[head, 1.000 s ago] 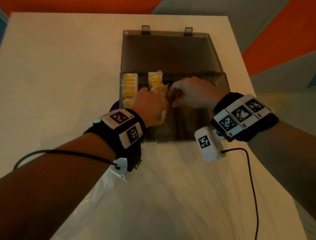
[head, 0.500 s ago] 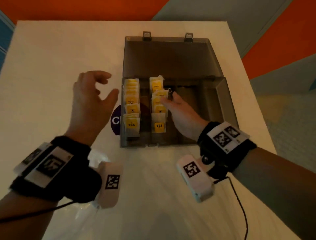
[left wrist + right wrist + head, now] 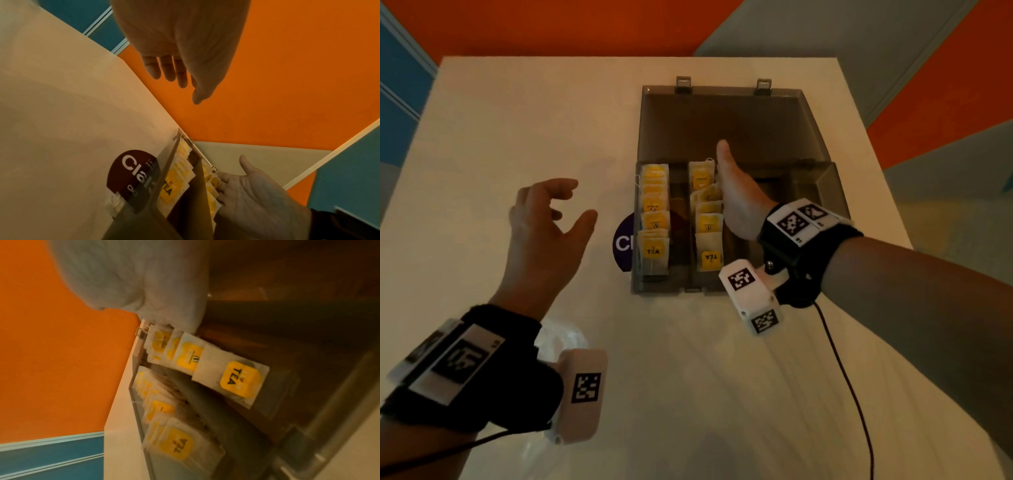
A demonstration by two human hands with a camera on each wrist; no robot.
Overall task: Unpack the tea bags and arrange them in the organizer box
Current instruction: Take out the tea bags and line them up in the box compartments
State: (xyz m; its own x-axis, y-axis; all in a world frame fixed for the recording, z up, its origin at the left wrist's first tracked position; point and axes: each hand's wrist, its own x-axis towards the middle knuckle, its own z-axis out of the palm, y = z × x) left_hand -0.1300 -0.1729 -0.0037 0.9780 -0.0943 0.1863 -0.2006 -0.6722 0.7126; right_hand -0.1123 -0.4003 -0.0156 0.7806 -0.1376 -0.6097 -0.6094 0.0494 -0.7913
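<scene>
The smoky grey organizer box lies open on the white table, lid folded back. Two rows of yellow-labelled tea bags stand in it: one in the leftmost compartment, one in the second compartment. My right hand is inside the box, flat against the right side of the second row, fingers straight, thumb up. The left wrist view shows its palm with fingertips touching those bags. My left hand hovers left of the box, fingers loosely curled and holding nothing.
A round dark purple sticker with white letters lies partly under the box's left wall. Crumpled clear plastic wrap sits on the table near my left wrist. The box's right compartments hold no bags. Orange and blue floor surrounds the table.
My left hand has left the box and drawn back to the left, empty. My right hand went from fingering a bag in the second row to lying flat beside that row.
</scene>
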